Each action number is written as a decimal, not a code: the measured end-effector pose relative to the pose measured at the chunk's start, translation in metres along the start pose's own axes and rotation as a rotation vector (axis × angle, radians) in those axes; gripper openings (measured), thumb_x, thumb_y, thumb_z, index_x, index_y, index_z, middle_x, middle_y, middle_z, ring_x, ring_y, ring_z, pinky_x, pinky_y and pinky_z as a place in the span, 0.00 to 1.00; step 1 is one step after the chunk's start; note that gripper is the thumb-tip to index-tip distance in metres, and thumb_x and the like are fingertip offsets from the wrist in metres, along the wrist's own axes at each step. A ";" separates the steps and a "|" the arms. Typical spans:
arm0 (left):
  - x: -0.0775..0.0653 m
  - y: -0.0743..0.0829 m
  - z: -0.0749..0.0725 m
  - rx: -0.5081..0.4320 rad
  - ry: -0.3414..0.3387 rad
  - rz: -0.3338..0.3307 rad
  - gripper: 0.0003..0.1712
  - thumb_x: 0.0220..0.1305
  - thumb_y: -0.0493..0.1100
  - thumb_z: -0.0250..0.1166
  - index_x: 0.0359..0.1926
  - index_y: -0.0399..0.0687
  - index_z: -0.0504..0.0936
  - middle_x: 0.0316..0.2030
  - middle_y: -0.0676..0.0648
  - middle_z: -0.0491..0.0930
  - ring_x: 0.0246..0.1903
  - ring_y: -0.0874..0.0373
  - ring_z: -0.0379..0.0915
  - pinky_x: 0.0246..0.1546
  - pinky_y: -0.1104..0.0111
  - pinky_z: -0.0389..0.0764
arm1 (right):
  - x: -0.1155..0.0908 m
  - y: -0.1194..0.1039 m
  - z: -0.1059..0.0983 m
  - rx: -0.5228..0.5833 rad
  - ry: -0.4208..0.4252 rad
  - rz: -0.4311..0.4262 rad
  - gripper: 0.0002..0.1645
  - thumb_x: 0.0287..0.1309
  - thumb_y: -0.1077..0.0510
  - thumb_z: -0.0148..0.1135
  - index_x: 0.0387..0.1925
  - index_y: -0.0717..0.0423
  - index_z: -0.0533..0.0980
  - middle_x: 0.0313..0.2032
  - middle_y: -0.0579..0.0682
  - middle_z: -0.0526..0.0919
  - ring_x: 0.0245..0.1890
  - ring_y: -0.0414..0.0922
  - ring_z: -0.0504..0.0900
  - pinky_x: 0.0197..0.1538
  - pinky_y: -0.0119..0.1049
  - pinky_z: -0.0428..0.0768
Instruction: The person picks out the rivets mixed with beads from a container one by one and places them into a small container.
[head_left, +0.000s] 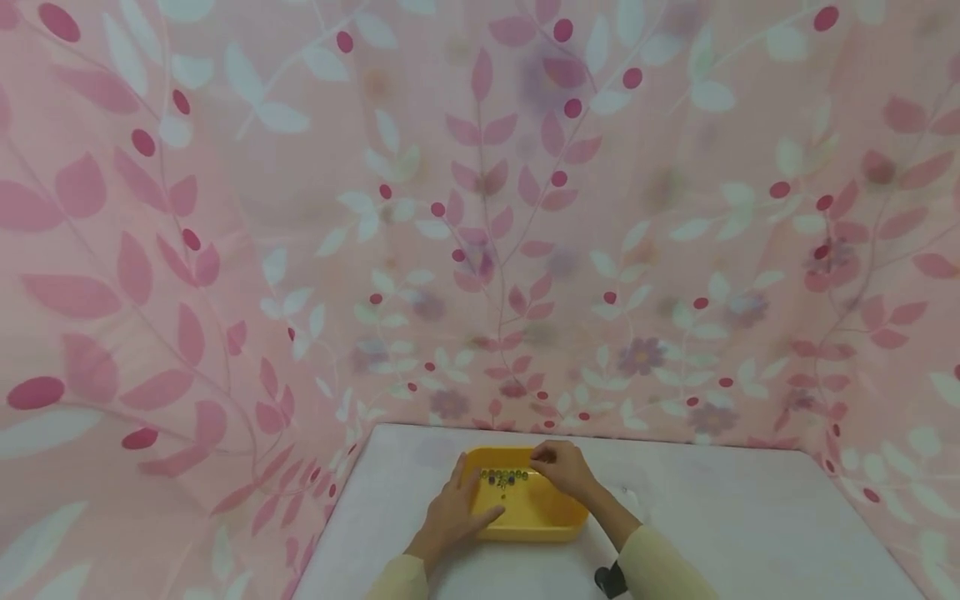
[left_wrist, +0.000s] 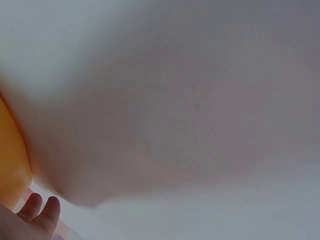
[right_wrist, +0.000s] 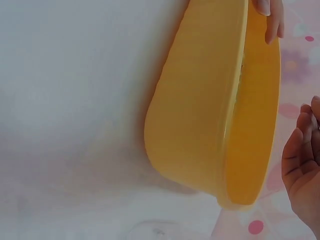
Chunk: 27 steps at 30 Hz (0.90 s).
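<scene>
A yellow plastic basin (head_left: 532,534) stands on the white table. Inside it, small round marbles (head_left: 504,475), greenish and some dark, lie in a row with a few more in front. My left hand (head_left: 450,510) is at the basin's left side, fingers extended along the rim and thumb reaching over the inside; some of its fingers (left_wrist: 47,215) show beside the basin wall (left_wrist: 11,160). Over the back right of the basin, my right hand (head_left: 562,468) is raised with bent fingers (right_wrist: 295,155), apart from the rim (right_wrist: 235,112). Whether its fingertips hold anything is unclear.
A clear, transparent object (head_left: 630,497) lies on the white table (head_left: 750,517) right of the basin. Something black (head_left: 611,581) shows by the right forearm. Pink leaf-patterned cloth (head_left: 480,250) hangs behind the table and at both sides.
</scene>
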<state>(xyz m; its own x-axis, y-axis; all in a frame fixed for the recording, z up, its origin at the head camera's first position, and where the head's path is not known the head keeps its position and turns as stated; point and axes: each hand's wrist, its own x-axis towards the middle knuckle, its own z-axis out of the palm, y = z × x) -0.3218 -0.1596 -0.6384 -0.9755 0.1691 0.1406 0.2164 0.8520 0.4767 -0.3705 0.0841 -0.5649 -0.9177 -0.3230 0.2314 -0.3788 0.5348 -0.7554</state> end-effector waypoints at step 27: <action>-0.004 0.003 -0.005 0.006 0.014 0.023 0.54 0.56 0.76 0.59 0.72 0.46 0.66 0.77 0.35 0.46 0.62 0.28 0.66 0.47 0.38 0.78 | -0.015 0.018 -0.059 0.037 0.013 0.154 0.05 0.59 0.61 0.68 0.37 0.59 0.83 0.32 0.50 0.87 0.28 0.41 0.81 0.30 0.31 0.83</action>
<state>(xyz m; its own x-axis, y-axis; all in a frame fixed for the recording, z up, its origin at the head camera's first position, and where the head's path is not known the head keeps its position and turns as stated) -0.3175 -0.1606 -0.6332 -0.9697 0.1814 0.1634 0.2381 0.8509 0.4682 -0.3702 0.1448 -0.5459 -0.9662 -0.2288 0.1189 -0.2287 0.5478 -0.8048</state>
